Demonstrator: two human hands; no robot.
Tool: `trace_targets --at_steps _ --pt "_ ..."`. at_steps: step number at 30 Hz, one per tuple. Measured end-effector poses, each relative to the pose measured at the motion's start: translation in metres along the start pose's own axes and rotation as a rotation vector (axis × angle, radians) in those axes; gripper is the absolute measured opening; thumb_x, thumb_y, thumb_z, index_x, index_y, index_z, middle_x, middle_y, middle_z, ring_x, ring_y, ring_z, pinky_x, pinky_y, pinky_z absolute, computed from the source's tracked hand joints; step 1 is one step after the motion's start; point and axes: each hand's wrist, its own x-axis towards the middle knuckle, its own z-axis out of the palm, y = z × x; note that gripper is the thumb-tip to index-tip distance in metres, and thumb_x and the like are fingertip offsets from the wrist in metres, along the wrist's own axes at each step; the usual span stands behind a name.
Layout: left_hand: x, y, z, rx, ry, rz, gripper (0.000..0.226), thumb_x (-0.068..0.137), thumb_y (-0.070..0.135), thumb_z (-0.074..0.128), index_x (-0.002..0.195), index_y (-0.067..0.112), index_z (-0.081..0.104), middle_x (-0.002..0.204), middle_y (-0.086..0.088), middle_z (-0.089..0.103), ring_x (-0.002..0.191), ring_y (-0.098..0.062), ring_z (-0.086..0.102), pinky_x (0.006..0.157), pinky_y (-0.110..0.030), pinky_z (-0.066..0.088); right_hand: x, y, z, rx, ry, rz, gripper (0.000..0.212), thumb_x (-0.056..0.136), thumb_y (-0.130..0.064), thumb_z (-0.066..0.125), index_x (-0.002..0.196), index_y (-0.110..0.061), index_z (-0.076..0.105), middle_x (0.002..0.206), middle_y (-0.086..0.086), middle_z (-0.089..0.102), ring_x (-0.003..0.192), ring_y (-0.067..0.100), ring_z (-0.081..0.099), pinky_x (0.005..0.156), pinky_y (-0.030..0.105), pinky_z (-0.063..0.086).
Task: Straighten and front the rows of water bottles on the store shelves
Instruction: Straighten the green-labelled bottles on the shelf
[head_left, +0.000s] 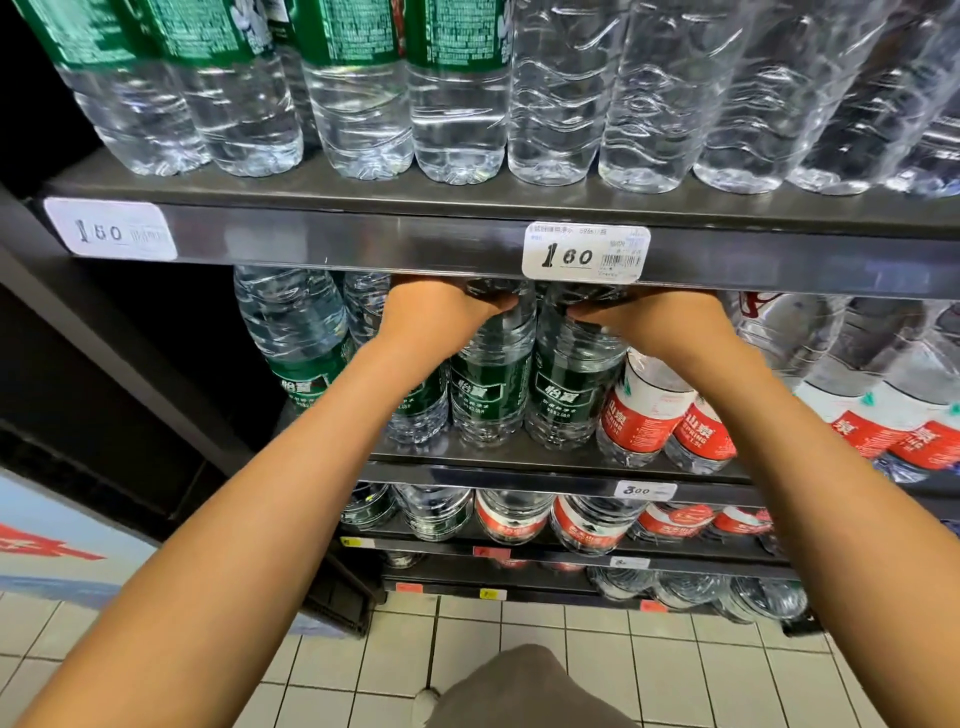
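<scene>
Two large green-label water bottles stand side by side at the front of the middle shelf (519, 470). My left hand (441, 312) grips the upper part of the left green-label bottle (491, 384). My right hand (644, 317) grips the upper part of the right green-label bottle (569, 389). Both bottle necks and my fingertips are hidden behind the rail of the shelf above (363, 244). More green-label bottles (301, 343) stand to the left, one slightly tilted. Red-label bottles (644, 410) stand to the right.
The top shelf holds a row of smaller clear bottles (556, 104), some with green labels. Price tags (584, 252) sit on the rail. Lower shelves carry more bottles (514, 514). White tiled floor (519, 649) lies below, and a dark panel stands at the left.
</scene>
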Motion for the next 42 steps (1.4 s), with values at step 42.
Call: trace_targets --at_steps 42 --pt "-0.004 0.0 -0.013 -0.358 -0.038 0.045 0.074 0.08 0.052 0.073 0.141 0.018 0.05 0.144 -0.002 0.052 0.136 -0.021 0.044 0.113 -0.039 0.035 0.0 -0.002 0.002 -0.002 0.031 0.046 0.084 0.078 -0.075 0.055 0.15 -0.039 0.032 0.158 -0.006 0.032 0.144 0.024 0.03 0.115 0.046 0.03"
